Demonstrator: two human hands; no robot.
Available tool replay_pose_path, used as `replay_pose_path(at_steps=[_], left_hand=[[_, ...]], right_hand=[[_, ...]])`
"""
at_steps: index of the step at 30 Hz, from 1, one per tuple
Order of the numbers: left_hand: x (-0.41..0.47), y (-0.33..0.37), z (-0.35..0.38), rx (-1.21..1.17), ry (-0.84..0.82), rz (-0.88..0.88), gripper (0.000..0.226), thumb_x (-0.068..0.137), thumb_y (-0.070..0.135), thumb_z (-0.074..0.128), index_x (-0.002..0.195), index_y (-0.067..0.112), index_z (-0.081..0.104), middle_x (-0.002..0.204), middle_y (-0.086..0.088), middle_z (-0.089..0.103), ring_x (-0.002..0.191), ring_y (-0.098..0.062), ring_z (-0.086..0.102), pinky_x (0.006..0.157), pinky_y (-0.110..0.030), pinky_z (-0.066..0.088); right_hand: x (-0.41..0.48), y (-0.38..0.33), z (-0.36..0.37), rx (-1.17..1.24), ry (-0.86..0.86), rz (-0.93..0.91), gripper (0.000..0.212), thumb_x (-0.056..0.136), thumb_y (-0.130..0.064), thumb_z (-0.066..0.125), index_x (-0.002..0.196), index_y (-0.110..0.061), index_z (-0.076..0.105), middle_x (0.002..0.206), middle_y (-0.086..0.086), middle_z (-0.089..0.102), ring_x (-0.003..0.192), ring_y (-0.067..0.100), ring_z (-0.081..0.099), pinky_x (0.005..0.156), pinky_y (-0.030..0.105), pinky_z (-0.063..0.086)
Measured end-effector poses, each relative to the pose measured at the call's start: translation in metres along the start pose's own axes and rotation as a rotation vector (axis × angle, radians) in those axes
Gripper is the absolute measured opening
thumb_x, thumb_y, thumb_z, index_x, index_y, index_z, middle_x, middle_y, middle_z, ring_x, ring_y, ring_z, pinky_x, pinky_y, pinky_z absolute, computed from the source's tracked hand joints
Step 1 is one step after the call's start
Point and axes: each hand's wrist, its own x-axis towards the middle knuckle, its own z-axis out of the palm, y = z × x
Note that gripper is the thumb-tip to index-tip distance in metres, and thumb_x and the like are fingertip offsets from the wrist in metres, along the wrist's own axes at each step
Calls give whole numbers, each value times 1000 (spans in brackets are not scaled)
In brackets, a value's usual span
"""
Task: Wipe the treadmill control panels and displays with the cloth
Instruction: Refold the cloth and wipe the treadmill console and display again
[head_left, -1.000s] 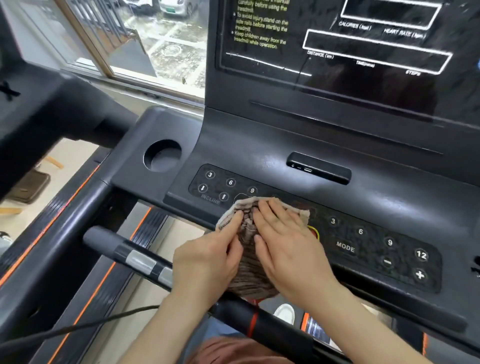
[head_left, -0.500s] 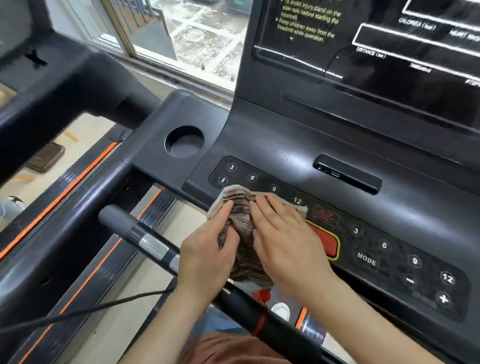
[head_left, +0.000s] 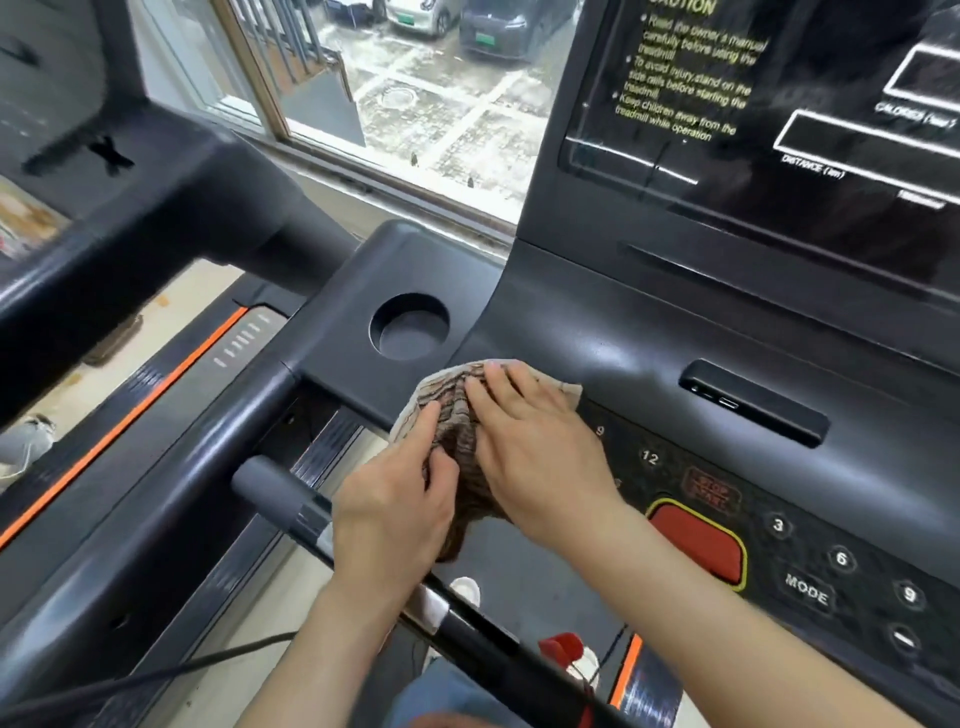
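A brown striped cloth (head_left: 453, 410) lies on the left end of the treadmill's black control panel (head_left: 810, 551), covering the left number buttons. My right hand (head_left: 535, 452) presses flat on the cloth with straight fingers. My left hand (head_left: 395, 514) sits beside it at the panel's front edge, its thumb and index finger pinching the cloth's bunched lower part, which hangs over the edge. The dark display (head_left: 810, 156) with yellow caution text stands above and behind. A red stop button (head_left: 698, 545) lies right of my right wrist.
A round cup holder (head_left: 410, 327) is just left of the cloth. A USB slot (head_left: 753, 402) sits above the buttons. A grey-tipped handlebar (head_left: 280, 493) runs under my left hand. A neighbouring treadmill's arm (head_left: 130, 218) and a window (head_left: 426, 93) are to the left.
Both hands have slid the cloth leftward along the panel, from near the red button to the panel's left end. Buttons 9 and 12 now show to its right.
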Motion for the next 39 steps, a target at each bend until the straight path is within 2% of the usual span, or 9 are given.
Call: replay_pose_path(at_steps=[6,13,17,22,26,30,33,36,39], left_hand=[[38,-4,-13,-4,-94,73,35,83,28,47,113,33,64,82,-7,69,76,-36,61,65,-37,48],[105,-4,3,-82,-123,163,34,95,23,48,128,23,58,107,-6,64,100,-29,58,79,-36,41],[128,11,29,-241,-102,316,34,93,10,53,126,10,61,106,-12,63,101,-30,57,88,-37,43],[166,47,42,-395,18,401,18,89,5,50,100,12,62,93,-3,63,87,-22,55,77,-36,44],[161,53,38,-439,-31,327,28,94,9,43,121,10,51,90,-5,63,76,-22,52,69,-29,33],[137,40,29,-279,-124,313,43,95,22,39,137,17,44,98,-12,69,86,-34,61,74,-35,40],[110,31,18,-193,-120,272,49,87,29,35,133,24,52,103,-6,71,95,-32,63,78,-35,42],[84,24,12,-6,-59,232,39,88,17,48,123,29,61,95,-3,72,89,-32,65,69,-33,39],[83,28,2,99,-38,195,23,89,24,58,108,31,70,93,0,74,90,-30,66,73,-36,47]], right_hand=[[-32,0,1,-22,-7,-26,52,90,-33,38,136,-15,55,143,7,51,134,25,45,110,41,37],[59,-9,6,10,-27,110,68,94,-43,10,153,-13,25,161,6,18,149,19,6,121,36,2],[51,-3,0,-7,37,190,63,97,-38,16,153,-11,22,161,4,19,149,15,8,120,31,-1],[47,25,-16,-82,129,260,58,94,-31,28,147,-10,39,153,3,38,143,17,30,119,31,15],[48,21,-17,92,122,241,62,93,-33,22,150,-11,33,157,2,28,147,15,17,120,34,13],[29,12,-10,127,139,176,52,90,-22,48,141,-10,48,149,4,44,141,19,32,116,29,12],[10,18,-11,124,206,132,36,79,-19,61,114,-16,70,124,0,66,119,18,58,101,30,43],[-6,32,-19,178,199,139,19,76,-16,63,91,-21,74,104,-5,72,102,17,65,83,30,55],[-13,52,-35,192,118,243,19,92,-22,52,99,-21,69,103,-3,69,102,21,59,81,38,51]])
